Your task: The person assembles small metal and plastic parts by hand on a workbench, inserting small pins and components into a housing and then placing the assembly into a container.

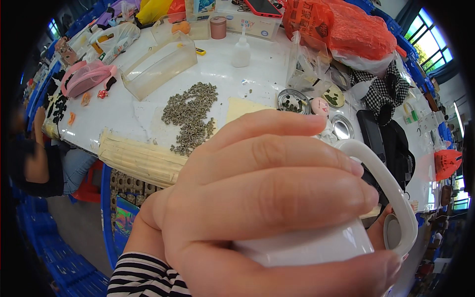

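Note:
Close in front of me, my left hand (267, 193) is wrapped around a white mug (307, 247), its fingers pointing right and its thumb along the lower side. The mug's curved handle (403, 208) sticks out to the right beyond the fingertips. A black-and-white striped sleeve covers that forearm. Behind the handle shows a bit of skin, apparently my right hand (377, 230), with its fingers hidden. A round grey shape (393, 231) appears inside the handle's loop. Past my left hand, a heap of small metallic pieces (190, 111) lies on the white table.
A clear plastic bin (161, 67) and a white squeeze bottle (241, 52) stand farther back. Round tins (293, 102) holding dark bits are right of centre. Red plastic bags (341, 29) lie at the back right. A pink visor-like item (89, 78) is left. Another person (37, 163) sits at far left.

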A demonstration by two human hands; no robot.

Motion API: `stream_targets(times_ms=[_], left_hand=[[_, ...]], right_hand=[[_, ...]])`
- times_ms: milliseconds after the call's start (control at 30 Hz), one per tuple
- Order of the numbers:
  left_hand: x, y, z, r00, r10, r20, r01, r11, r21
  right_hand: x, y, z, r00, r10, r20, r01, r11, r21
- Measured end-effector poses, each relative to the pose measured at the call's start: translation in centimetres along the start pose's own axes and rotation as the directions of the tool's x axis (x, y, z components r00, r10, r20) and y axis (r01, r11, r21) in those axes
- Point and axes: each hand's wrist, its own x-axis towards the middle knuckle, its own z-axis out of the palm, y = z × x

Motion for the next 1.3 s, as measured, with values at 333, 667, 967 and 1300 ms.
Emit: stream_targets(times_ms=[333,667,967,1300], left_hand=[[-3.9,-4.4,0.0,0.922,0.049,0.383,0.129,0.896,-0.424],[-6.9,-5.3,2.2,0.831,-0.149,0.536,0.454,0.737,-0.500],[-8.9,-6.9,4.0,0.888,-0.263,0.378,0.391,0.864,-0.318],[-8.9,-7.4,4.2,0.855,-0.284,0.433,0.449,0.825,-0.344]], right_hand=[[2.1,1.3,7.1,0.979,-0.030,0.200,0.169,0.666,-0.726],[5.0,3.2,12.6,0.708,0.207,0.675,0.355,0.722,-0.594],[1.4,2.9,14.0,0.835,0.375,0.402,0.328,0.249,-0.912],[3.5,3.1,11.8,0.805,0.442,0.397,0.174,0.463,-0.869]])
